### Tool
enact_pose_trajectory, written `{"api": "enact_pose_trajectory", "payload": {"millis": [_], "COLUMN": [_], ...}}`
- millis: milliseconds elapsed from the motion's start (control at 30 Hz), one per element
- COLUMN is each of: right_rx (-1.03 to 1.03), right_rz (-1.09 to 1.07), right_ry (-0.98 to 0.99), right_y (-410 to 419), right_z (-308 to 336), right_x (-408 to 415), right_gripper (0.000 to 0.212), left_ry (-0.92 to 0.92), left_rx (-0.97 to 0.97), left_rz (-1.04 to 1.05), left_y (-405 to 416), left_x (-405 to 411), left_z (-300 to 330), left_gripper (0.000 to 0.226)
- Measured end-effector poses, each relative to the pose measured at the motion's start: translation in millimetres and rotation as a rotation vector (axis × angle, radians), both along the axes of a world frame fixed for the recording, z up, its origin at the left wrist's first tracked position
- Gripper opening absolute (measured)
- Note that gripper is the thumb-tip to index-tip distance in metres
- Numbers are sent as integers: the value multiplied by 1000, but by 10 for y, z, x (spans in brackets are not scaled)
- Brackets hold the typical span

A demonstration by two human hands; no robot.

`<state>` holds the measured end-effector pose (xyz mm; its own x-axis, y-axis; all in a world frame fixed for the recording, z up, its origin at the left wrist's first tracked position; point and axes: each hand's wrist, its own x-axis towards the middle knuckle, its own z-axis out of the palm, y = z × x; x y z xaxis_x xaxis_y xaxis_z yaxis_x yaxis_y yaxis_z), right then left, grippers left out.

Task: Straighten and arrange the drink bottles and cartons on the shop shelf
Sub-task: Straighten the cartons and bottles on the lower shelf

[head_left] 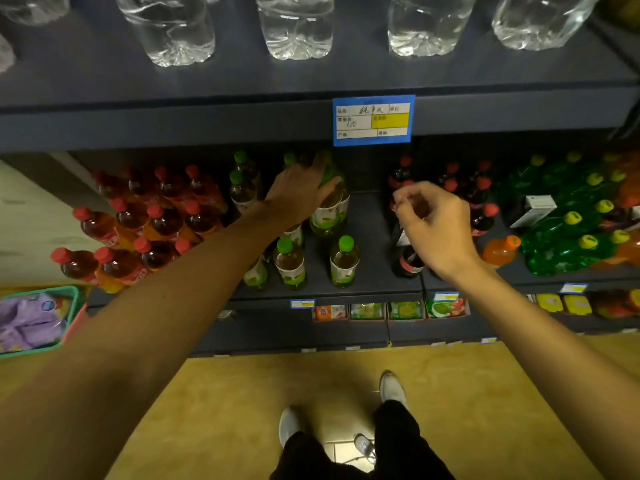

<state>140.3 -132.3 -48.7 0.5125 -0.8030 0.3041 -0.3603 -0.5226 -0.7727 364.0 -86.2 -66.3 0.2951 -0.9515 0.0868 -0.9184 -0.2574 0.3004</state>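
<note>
On the middle shelf [374,282], green-capped tea bottles stand in a loose group. My left hand [298,194] reaches deep into the shelf and grips the neck of one green-capped bottle [327,213], which leans a little. Two more green-capped bottles [344,261] stand near the shelf's front edge. My right hand [433,223] hovers in front of the dark cola bottles [408,261], fingers curled loosely, holding nothing that I can see.
Red-capped tea bottles [138,230] fill the left of the shelf, green soda bottles [571,230] and an orange bottle [498,251] the right. Clear water bottles [294,26] stand on the shelf above. Small cartons [367,310] sit below. A green basket [34,320] is at left.
</note>
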Motion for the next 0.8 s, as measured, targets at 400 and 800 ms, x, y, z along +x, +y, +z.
{"api": "enact_pose_trajectory", "payload": {"millis": [400,800], "right_rx": [28,110], "right_rz": [5,-19], "right_ry": [40,109], "right_y": [-117,-266], "right_z": [-188,-426], "right_x": [-43,-399], "right_gripper": [10,10], "left_ry": [-2,112], "left_rx": [176,248], "left_rz": [-38,26], "left_y": [-533,-804], "left_x": [-242,-157], "left_z": [-935,-1221], "left_gripper": [32,33]}}
